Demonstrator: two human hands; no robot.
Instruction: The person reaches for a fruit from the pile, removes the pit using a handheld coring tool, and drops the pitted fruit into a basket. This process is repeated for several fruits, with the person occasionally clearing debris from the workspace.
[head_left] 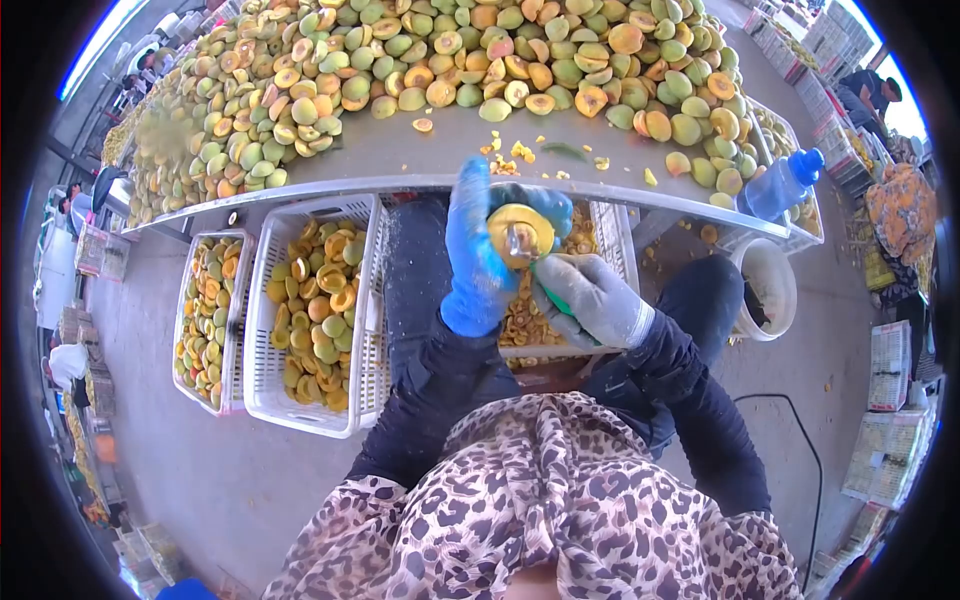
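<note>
In my left hand (472, 262), which wears a blue glove, is a halved peach (522, 232), its cut side turned up toward me. My right hand (600, 300), in a grey glove, is closed around the green handle (553, 288) of a small tool. A metal end shows at the middle of the fruit, touching the flesh. Both hands are just off the front edge of the metal table (370, 150), above a white crate (628, 240) between my legs that holds yellow scraps (530, 318).
Many halved peaches (440, 60) are heaped on the table. A blue bottle (780, 185) lies at its right edge, above a white bucket (768, 290). Two white crates of peach halves (325, 290) stand to my left. A dark cable (815, 450) runs along the floor at right.
</note>
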